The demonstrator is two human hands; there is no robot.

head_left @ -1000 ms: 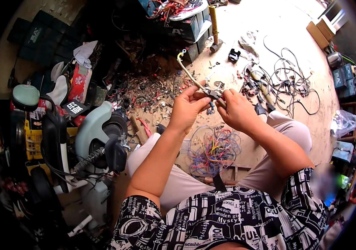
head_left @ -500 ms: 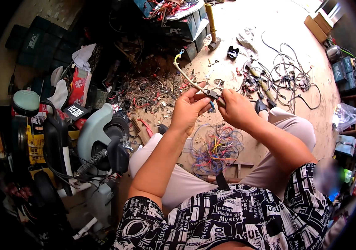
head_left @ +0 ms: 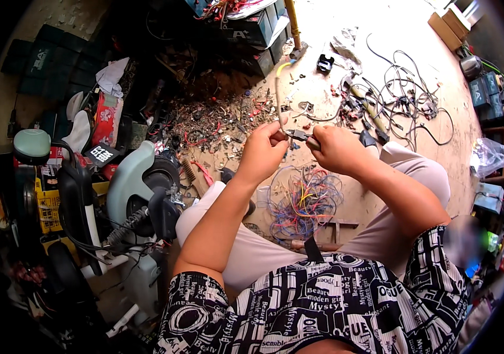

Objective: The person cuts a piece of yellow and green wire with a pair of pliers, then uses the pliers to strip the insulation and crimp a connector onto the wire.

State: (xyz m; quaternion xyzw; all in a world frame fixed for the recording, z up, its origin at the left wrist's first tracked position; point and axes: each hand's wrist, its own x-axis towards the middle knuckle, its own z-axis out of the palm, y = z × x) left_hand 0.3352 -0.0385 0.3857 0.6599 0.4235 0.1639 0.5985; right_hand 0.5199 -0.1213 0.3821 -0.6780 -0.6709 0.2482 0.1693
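My left hand (head_left: 262,152) is closed around a pale cable (head_left: 279,99), pinching it between thumb and fingers. The cable's free end rises away from me, with a yellow stretch near a blue tip. In my right hand (head_left: 339,148) are pliers (head_left: 298,135), their jaws pointing left at the cable beside my left fingertips. Whether the jaws bite on the cable, I cannot tell. Below my hands, between my legs, lies a tangled heap of thin coloured wires (head_left: 305,203).
Small scraps (head_left: 210,118) litter the floor ahead left. A hammer (head_left: 294,29) stands by stacked batteries (head_left: 249,32). Tangled black cables (head_left: 408,100) lie ahead right. Scooter parts (head_left: 131,183) crowd my left; a clear plastic bag (head_left: 488,156) sits at the right.
The cable has swung from leaning left to nearly upright. A blue-ended piece that showed beneath the pliers is no longer visible there. The pliers now point more directly left.
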